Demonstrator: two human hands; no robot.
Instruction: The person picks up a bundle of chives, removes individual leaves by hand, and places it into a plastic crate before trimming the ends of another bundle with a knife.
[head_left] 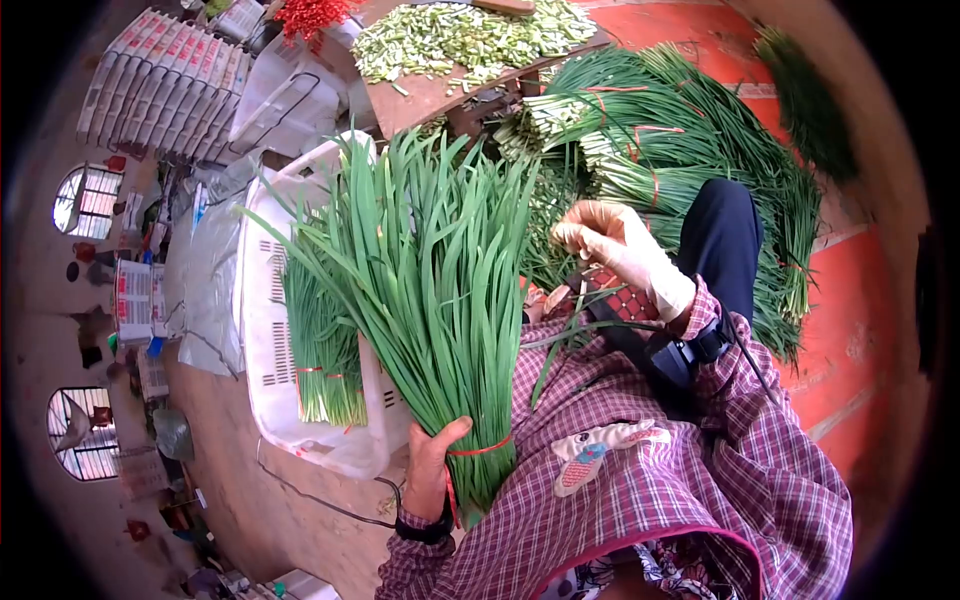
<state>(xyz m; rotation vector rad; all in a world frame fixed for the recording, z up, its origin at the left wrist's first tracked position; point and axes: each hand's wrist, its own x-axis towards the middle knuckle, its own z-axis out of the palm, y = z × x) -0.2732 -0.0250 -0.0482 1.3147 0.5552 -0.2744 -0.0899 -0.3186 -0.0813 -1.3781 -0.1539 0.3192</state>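
Observation:
A large bunch of long green leaves [430,270], tied near its lower end with a red band [482,448], stands upright before me. My left hand [430,465] is wrapped round its tied end. To the right, my right hand [622,250] wears a pale glove, its fingers bent together in a pinch; a few thin green blades hang near and below it, and what the fingertips hold is too small to make out. A white plastic basket [262,350] on the left holds smaller banded bunches [325,360], partly hidden by the large bunch.
Many banded green bunches [700,150] are piled on the red floor [850,330] at the right. A wooden board [400,110] with chopped pale stalks [440,40] is at the top. Stacked white crates [165,85] stand upper left. A dark cable [320,500] lies below the basket.

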